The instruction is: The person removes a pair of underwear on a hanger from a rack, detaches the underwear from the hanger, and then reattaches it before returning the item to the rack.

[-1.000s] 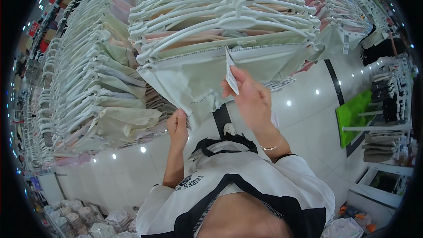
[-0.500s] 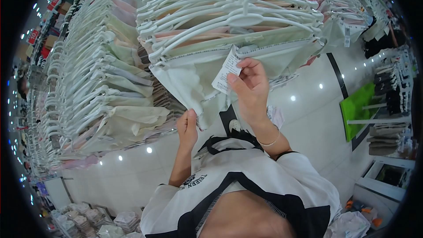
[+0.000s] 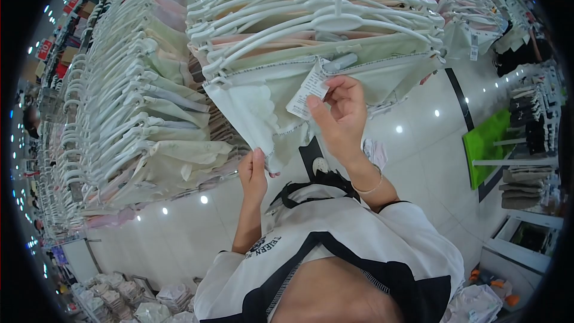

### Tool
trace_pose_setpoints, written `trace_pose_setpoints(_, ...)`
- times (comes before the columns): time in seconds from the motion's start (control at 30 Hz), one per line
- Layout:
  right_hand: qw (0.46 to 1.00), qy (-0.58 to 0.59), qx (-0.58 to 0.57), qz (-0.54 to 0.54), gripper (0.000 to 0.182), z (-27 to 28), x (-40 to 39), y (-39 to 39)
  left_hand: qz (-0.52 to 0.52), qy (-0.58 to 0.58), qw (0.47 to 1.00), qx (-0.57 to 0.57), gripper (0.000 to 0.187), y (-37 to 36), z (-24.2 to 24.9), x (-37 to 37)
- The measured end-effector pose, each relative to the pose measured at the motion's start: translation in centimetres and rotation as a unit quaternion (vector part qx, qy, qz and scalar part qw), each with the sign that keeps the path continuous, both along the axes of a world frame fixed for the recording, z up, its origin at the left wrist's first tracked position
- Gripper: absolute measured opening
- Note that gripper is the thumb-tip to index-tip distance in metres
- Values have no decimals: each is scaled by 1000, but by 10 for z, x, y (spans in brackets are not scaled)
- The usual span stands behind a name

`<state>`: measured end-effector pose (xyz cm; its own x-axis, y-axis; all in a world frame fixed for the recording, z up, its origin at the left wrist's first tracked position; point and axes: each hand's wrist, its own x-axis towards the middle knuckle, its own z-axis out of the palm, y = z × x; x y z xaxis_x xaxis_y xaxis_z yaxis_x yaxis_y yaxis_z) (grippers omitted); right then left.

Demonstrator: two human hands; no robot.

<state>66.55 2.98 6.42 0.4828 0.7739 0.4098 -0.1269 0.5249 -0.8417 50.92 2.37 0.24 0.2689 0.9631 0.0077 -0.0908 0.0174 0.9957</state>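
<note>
A pair of pale green underwear (image 3: 248,98) hangs by clips from a white plastic hanger (image 3: 338,22) at the front of a packed rack. My left hand (image 3: 253,176) pinches its lower edge and draws the cloth down toward me. Between thumb and fingers of my right hand (image 3: 342,116) is a white care label (image 3: 307,94) with small printed text, too small to read. This label comes from the waistband. A bracelet circles my right wrist.
To the left stands another rack of pale underwear (image 3: 173,113) on white hangers. More hanging garments (image 3: 472,30) are at the upper right, near a green panel (image 3: 487,146). Bagged goods (image 3: 113,296) lie at the lower left, on the side of the tiled floor (image 3: 197,239).
The cloth and the label have shifted slightly, and a little more of the waistband's inside shows beside the label. Both hands keep the same holds.
</note>
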Motion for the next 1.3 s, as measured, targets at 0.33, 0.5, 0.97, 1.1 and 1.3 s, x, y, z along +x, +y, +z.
trace_pose_setpoints(0.33,999,-44,2,-6,28,-2,3,-4,-12,1,1000,9,27,-1,5,0)
trace_pose_setpoints(0.5,999,-39,2,6,26,1,3,-5,-9,-26,998,51,27,-4,0,-4)
trace_pose_setpoints(0.97,986,103,133,0,24,8,24,-23,66,55,977,197,24,-3,-3,-13)
trace_pose_setpoints(1.1,997,34,38,-64,19,7,40,-21,81,19,967,241,21,2,4,-4)
trace_pose_setpoints(1.3,973,136,67,-172,21,7,65,-20,26,-53,983,173,27,6,3,-11)
